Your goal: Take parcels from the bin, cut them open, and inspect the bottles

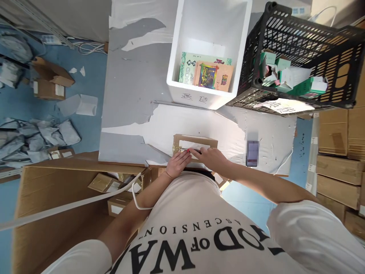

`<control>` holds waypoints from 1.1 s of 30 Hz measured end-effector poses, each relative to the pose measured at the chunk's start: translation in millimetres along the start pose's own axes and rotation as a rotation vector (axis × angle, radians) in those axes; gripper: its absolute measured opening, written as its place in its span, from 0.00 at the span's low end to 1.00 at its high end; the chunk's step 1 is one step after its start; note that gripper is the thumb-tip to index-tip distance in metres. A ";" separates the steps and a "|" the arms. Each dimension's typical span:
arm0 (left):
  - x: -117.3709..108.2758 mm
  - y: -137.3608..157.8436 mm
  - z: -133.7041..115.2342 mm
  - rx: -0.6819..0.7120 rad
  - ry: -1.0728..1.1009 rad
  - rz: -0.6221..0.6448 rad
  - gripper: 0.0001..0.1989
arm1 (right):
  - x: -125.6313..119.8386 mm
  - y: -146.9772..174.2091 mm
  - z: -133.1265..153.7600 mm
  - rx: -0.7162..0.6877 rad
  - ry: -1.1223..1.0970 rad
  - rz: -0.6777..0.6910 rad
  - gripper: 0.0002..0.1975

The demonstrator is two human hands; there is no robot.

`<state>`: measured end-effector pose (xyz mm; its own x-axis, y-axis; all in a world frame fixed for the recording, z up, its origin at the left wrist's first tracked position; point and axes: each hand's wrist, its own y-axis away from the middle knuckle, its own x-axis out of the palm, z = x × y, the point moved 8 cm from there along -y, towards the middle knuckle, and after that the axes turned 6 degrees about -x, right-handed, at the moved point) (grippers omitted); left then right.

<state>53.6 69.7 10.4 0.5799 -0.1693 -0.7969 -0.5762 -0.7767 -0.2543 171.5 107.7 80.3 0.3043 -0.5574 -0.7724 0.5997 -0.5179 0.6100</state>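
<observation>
A small brown cardboard box (195, 140) with a white label (194, 145) lies at the table's near edge, close to my body. My left hand (178, 163) rests flat at the box's near left side, fingers stretched out. My right hand (210, 156) is closed around a thin dark pen-like tool (197, 151), held over the near part of the box. A small red spot shows at the tool's far end, right by my left fingertips. My fingers partly hide the tool, so its exact kind is unclear.
A white foam box (205, 97) holding flat printed packs stands behind. Beside it is a black crate (303, 49) with green cartons. A phone (252, 153) lies on the right. A large open carton (31, 190) with small boxes stands at lower left, crossed by a white strap (71, 207).
</observation>
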 end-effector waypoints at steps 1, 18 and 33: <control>-0.2 0.3 -1.1 0.008 -0.025 -0.007 0.18 | 2.2 6.3 -4.8 0.005 0.005 0.018 0.31; 9.7 -3.2 -1.1 -0.065 -0.078 0.141 0.17 | 63.3 124.7 -59.2 0.254 0.075 0.111 0.46; -14.7 -58.4 -25.7 -0.115 -0.325 0.293 0.35 | 189.1 119.5 -53.0 0.456 -1.516 -0.775 0.32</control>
<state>93.7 101.9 51.1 0.1805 -0.2075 -0.9614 -0.6109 -0.7897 0.0558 339.9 -25.2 -2.2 -0.9762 -0.0377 -0.2135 -0.0562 -0.9072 0.4170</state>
